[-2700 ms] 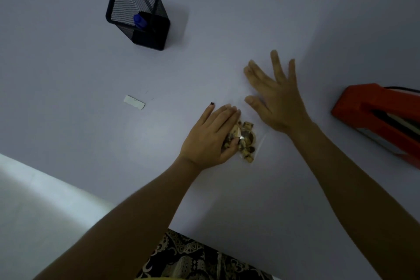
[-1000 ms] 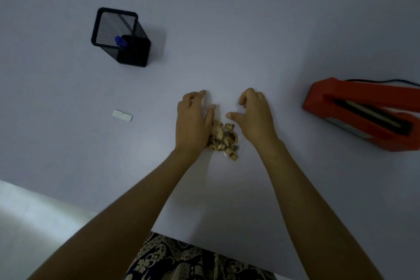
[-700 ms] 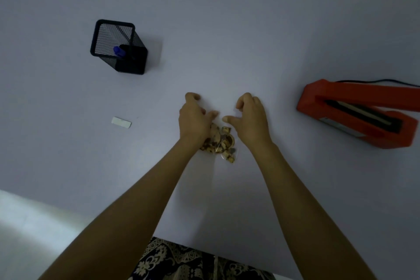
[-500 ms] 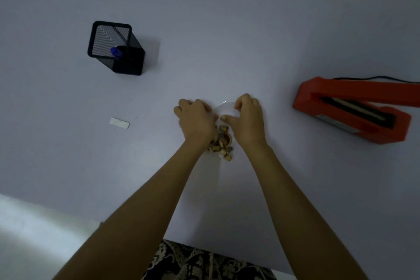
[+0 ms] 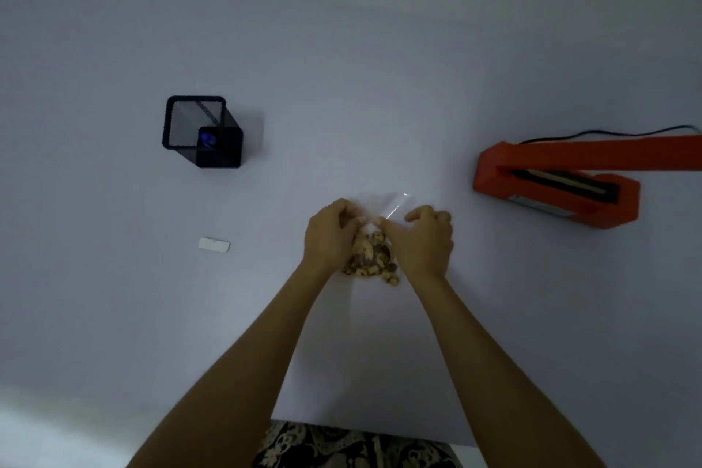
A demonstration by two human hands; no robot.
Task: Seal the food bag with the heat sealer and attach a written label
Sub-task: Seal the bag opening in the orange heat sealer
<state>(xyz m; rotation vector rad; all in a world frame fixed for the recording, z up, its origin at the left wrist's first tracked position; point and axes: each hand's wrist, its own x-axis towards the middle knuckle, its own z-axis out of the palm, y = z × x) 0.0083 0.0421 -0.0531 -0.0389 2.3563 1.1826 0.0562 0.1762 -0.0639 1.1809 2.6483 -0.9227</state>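
A clear food bag (image 5: 374, 239) sits near the middle of the white table (image 5: 380, 87), its lower part packed with brown and tan food pieces (image 5: 370, 258) and its flat upper part free of them, reaching away from the person. The left hand (image 5: 330, 236) has its grip curled on the bag's left side, and the right hand (image 5: 425, 239) has its grip curled on the right side, both clamped on the plastic just above the contents. Well to the right lies the red heat sealer (image 5: 558, 186), its arm raised, with a black cord (image 5: 607, 133) behind. To the left lies a small white label (image 5: 214, 244). Farther back on the left, a black mesh pen holder (image 5: 201, 131) contains a blue-capped pen (image 5: 208, 138).
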